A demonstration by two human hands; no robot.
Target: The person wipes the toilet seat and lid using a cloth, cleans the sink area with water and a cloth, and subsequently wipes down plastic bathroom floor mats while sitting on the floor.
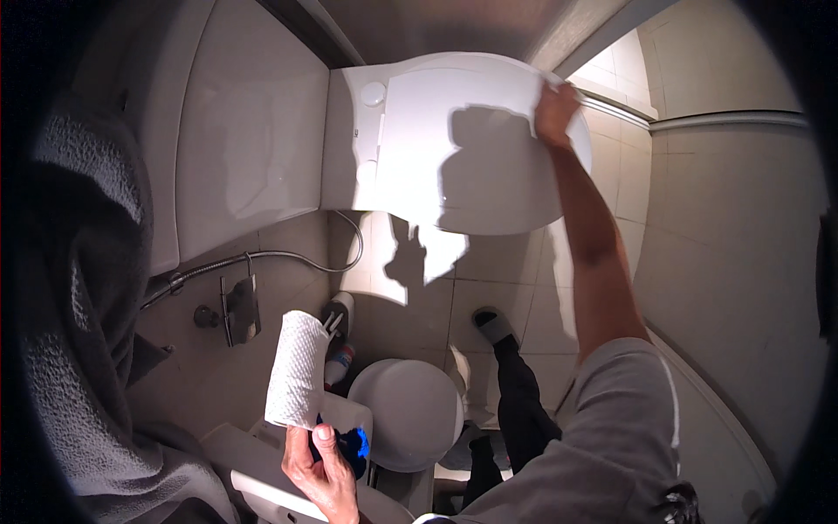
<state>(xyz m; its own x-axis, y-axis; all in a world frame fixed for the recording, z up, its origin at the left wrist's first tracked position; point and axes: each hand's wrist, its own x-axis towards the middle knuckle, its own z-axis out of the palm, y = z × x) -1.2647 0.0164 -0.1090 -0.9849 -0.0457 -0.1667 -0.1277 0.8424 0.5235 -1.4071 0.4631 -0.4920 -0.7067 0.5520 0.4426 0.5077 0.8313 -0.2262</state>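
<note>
Upright in my left hand (323, 467) is a white roll of embossed paper (297, 371). My fingers and thumb close round its lower end; whether a finger goes into its core is hidden. My right arm stretches far forward over the white toilet lid (410, 131), which lies lowered. At the lid's far right rim my right hand (556, 113) is closed, with its fingers curled over the edge. A shadow of my head and arm falls across the lid. Just right of my left hand shows a bright blue item (353, 447), partly hidden, its kind unclear.
The toilet tank (249, 131) stands left of the lid. A metal hose (297, 253) runs below it, by a wall holder (240, 310). Grey towels (96, 262) hang at the left edge. A round white bin (406, 415) and a bottle (339, 367) stand near my feet.
</note>
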